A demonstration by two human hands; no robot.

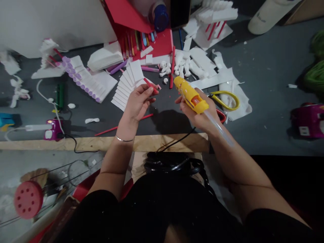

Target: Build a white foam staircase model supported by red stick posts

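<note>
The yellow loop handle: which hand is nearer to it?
The right hand, just left of the yellow loop handle; the left hand, holding a red piece, is farther left.

Glue gun (191, 96): yellow, clear stick (219, 130) protruding from rear, gripped in right hand (201, 118). Red strip (151, 85): narrow, slanted, pinched in left hand (137, 103).

1. No text, brand or number can be read.
2. White bottle (265, 15): small dark lettering, too blurred to read.
3. Yellow glue gun (191, 96): dark marking, illegible.
4. Purple device (309, 120) at right: white patch, its marking unclear.
</note>
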